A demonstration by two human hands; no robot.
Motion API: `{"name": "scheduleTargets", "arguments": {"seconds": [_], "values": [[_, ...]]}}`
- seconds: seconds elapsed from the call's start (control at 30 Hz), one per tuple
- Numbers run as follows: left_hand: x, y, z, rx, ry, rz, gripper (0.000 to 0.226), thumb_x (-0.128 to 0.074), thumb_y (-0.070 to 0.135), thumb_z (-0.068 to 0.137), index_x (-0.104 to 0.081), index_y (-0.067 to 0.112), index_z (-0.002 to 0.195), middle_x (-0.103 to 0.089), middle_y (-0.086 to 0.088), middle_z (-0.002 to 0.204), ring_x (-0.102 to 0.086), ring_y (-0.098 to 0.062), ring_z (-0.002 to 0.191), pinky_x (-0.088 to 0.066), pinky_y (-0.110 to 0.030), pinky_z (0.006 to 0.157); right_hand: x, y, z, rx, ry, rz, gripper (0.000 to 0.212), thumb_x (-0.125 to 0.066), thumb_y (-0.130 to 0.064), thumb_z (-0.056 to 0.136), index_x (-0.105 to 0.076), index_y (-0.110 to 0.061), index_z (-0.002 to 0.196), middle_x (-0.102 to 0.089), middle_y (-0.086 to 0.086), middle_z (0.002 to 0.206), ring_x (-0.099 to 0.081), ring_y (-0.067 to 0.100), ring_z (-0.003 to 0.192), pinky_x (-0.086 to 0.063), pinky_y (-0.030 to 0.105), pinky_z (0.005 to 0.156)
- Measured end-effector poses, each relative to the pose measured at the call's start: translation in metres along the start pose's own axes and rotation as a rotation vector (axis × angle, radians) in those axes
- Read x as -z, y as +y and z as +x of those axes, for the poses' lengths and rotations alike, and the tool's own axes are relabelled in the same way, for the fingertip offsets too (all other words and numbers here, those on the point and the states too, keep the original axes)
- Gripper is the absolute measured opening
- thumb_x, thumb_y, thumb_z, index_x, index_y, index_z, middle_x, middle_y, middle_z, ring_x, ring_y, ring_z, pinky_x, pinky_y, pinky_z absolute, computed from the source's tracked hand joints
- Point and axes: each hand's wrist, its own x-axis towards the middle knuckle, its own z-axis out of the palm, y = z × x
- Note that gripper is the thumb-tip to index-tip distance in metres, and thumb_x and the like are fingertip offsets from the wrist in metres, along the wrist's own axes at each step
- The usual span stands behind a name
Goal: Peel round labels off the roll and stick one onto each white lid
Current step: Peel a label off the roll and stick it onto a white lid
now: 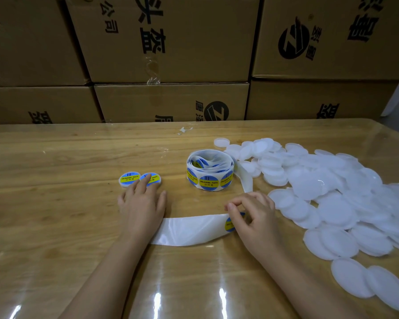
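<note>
A loose roll of round blue-and-yellow labels (209, 172) stands mid-table. Its bare white backing strip (189, 230) runs down and leftward across the table in front of me. My right hand (253, 217) pinches a label (229, 224) at the strip's right end, partly hiding it. Straight fingers of my left hand (143, 203) press on a labelled lid (153, 178). A second labelled lid (128, 179) lies just left of it, touching. A large heap of plain white lids (332, 196) covers the right side.
Stacked cardboard boxes (171, 54) wall off the far edge of the wooden table (55, 157), which has a glossy clear cover. A small white scrap (184, 130) lies near the far edge. One lid (221, 142) sits apart behind the roll.
</note>
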Motion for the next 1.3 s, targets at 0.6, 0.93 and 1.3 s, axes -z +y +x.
{"name": "scheduleTargets", "arguments": {"seconds": [0.6, 0.93, 1.3], "values": [[0.002, 0.081, -0.052, -0.255, -0.270, -0.712, 0.031, -0.062, 0.020, 0.088, -0.057, 0.027, 0.118, -0.058, 0.021, 0.109, -0.054, -0.002, 0.102, -0.040, -0.010, 0.085, 0.023, 0.054, 0.011, -0.388, -0.198, -0.792, 0.029, -0.047, -0.026, 0.089, -0.056, -0.026, 0.117, -0.051, -0.003, 0.125, -0.046, 0.020, 0.115, -0.021, 0.044, 0.103], [0.007, 0.069, -0.037, 0.071, -0.496, -1.285, 0.028, -0.058, 0.022, 0.077, -0.064, 0.038, 0.098, -0.069, 0.003, 0.103, -0.064, -0.015, 0.089, -0.051, -0.035, 0.079, 0.025, 0.052, 0.016, -0.395, -0.125, -0.758, 0.023, -0.043, -0.017, 0.093, -0.059, -0.022, 0.109, -0.063, -0.006, 0.103, -0.051, 0.019, 0.109, -0.016, 0.045, 0.107], [0.003, 0.066, -0.036, 0.041, -0.484, -1.224, 0.018, -0.056, 0.016, 0.092, -0.072, 0.024, 0.090, -0.071, 0.011, 0.089, -0.060, 0.003, 0.079, -0.044, -0.008, 0.070, 0.011, 0.009, 0.007, -0.416, -0.023, 0.584, 0.023, -0.053, -0.006, 0.094, -0.062, -0.024, 0.106, -0.068, -0.005, 0.068, -0.054, 0.003, 0.057, -0.046, 0.014, 0.062]]}}
